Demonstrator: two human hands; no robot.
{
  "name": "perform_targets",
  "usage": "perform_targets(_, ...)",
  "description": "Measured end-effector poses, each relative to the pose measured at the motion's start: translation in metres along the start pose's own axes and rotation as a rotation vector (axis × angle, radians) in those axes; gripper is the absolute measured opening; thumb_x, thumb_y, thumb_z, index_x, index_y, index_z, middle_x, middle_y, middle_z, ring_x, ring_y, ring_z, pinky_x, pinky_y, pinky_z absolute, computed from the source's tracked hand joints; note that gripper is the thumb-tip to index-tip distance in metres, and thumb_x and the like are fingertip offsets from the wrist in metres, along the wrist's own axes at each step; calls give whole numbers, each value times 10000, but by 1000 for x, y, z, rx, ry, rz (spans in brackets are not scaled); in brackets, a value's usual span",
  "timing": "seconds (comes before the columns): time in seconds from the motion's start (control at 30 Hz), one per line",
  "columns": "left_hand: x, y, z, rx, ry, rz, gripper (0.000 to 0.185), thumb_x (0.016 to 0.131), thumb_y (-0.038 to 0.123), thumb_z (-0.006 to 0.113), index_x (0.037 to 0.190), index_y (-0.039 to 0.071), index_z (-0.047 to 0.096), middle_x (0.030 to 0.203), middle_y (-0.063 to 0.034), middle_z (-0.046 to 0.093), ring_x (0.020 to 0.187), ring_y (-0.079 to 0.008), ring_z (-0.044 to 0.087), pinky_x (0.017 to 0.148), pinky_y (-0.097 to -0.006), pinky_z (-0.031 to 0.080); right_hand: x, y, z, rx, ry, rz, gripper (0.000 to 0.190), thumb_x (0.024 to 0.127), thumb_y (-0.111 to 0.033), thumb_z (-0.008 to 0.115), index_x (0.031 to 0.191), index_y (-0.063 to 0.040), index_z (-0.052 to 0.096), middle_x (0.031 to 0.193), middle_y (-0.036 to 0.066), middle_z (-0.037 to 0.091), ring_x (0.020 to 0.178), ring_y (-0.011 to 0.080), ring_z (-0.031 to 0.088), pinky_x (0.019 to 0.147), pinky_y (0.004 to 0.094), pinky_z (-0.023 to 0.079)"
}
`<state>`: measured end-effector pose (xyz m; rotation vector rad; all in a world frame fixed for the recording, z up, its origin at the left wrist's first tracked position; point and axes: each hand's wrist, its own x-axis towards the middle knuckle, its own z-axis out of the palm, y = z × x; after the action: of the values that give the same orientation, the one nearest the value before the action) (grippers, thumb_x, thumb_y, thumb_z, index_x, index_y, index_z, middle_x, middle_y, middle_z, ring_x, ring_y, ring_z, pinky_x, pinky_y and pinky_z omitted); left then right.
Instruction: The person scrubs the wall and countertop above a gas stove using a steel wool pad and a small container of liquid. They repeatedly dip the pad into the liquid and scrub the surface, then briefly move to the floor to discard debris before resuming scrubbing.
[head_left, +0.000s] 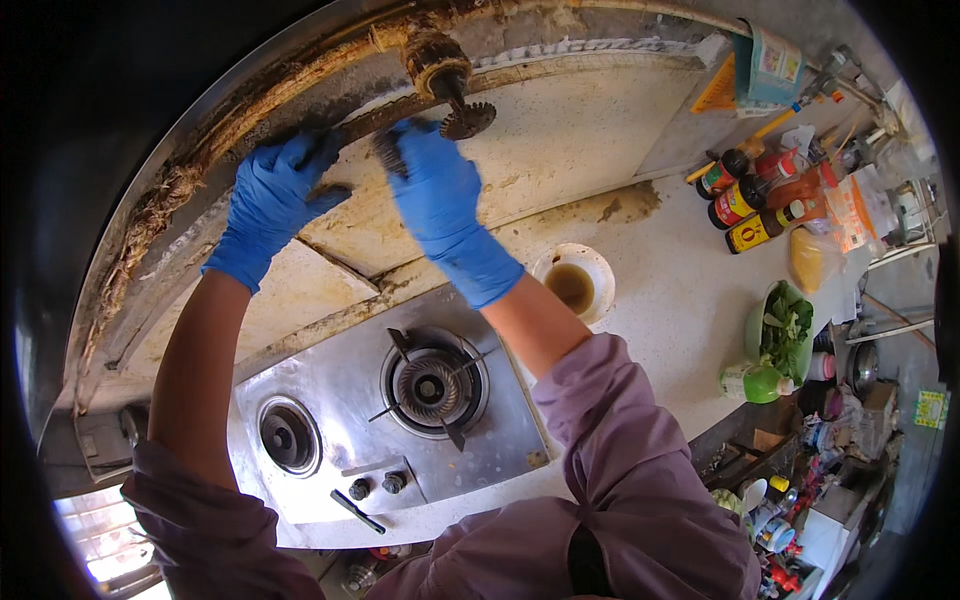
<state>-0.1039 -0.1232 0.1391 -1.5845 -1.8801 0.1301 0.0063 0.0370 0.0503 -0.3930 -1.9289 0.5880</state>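
Observation:
Both my hands wear blue rubber gloves and reach up to the greasy underside of a range hood (217, 135). My left hand (281, 187) rests against its lower edge, thumb apart, dark grime on its fingertips. My right hand (431, 180) is closed on a dark brush-like tool (391, 154), blurred and partly hidden by the fingers. Just right of that hand, a dirty toothed metal gear (469, 121) hangs on a shaft from the hood. Below lies a steel two-burner gas stove (341, 435). A white bowl (602, 274) with brown liquid stands right of my right wrist.
Sauce bottles (739, 202) stand at the back right of the white counter (675, 300). Nearer are a green basin (754, 322) of leafy vegetables and a green bottle (761, 382). A dark-handled tool (358, 511) lies at the stove's front edge. Cluttered shelves stand at the lower right.

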Motion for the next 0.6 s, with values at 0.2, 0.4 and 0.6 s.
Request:
perform_targets(0.2, -7, -5, -5, 73, -24, -8, 658, 746, 498, 748, 1301, 179, 598, 1242, -86, 556, 1003, -286, 566, 874, -401, 487, 36, 78, -45, 765, 184, 339, 172, 918, -7, 568, 1089, 12, 573, 890, 83, 642, 767, 140, 612, 690, 299, 550)
perform_targets(0.4, -5, -4, -4, -5, -66, -23, 639, 747, 501, 746, 1277, 171, 612, 1243, -79, 553, 1014, -277, 586, 890, -413, 483, -6, -3, 10, 43, 200, 89, 244, 839, -259, 698, 1044, -136, 646, 960, 124, 653, 853, 323, 657, 699, 408, 540)
perform_targets(0.6, -18, -13, -39, -221, -84, -45, 723, 770, 478, 749, 1358, 121, 528, 1367, -113, 508, 1177, -313, 531, 1021, -425, 416, 17, 10, -11, 504, 212, 323, 197, 907, -205, 651, 1024, -49, 624, 921, 78, 655, 787, 188, 621, 676, 333, 496)
